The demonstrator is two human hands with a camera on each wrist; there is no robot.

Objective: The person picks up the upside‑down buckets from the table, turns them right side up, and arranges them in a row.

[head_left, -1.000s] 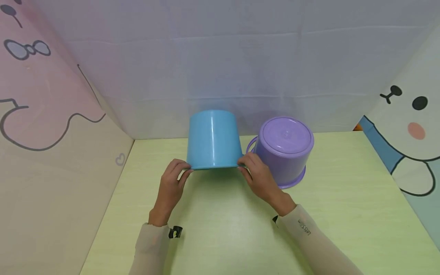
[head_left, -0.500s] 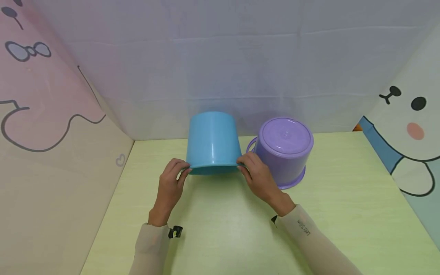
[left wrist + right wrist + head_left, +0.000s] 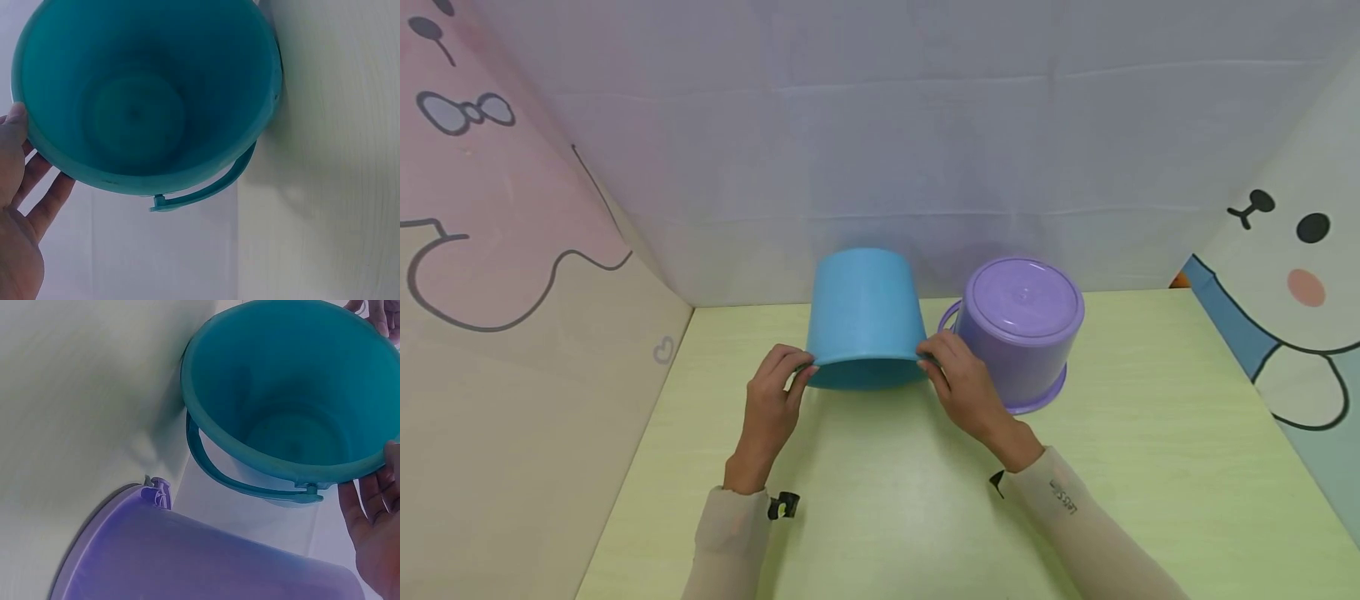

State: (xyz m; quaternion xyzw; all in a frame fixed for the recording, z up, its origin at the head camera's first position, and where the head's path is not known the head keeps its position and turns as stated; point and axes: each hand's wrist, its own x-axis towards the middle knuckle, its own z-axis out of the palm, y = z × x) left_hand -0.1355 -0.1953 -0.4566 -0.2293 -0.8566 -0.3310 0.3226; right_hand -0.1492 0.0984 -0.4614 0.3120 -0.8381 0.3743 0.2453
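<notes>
A blue bucket (image 3: 867, 304) lies tipped over, its base toward the back wall and its mouth toward me. My left hand (image 3: 771, 404) pinches the rim at the left, thumb on the inner side in the left wrist view. At the right of the same rim, my right hand (image 3: 966, 387) grips with thumb and fingers. Both wrist views look into the bucket's hollow inside (image 3: 134, 115), where nothing lies. The bucket's handle (image 3: 250, 487) hangs along its outside, down toward the table. Just right of my right hand, a purple bucket (image 3: 1022, 333) stands upside down.
The pale yellow-green table (image 3: 880, 500) meets a white cloth wall (image 3: 880, 150) right behind both buckets. Printed panels with cartoon figures stand at the left (image 3: 512, 375) and right (image 3: 1300, 333). The purple bucket's handle (image 3: 947, 317) sticks out toward the blue one.
The blue bucket has tilted back, its base sinking slightly, so more of its open mouth now faces me. Both hands have stayed on the rim almost in place. The purple bucket has not moved.
</notes>
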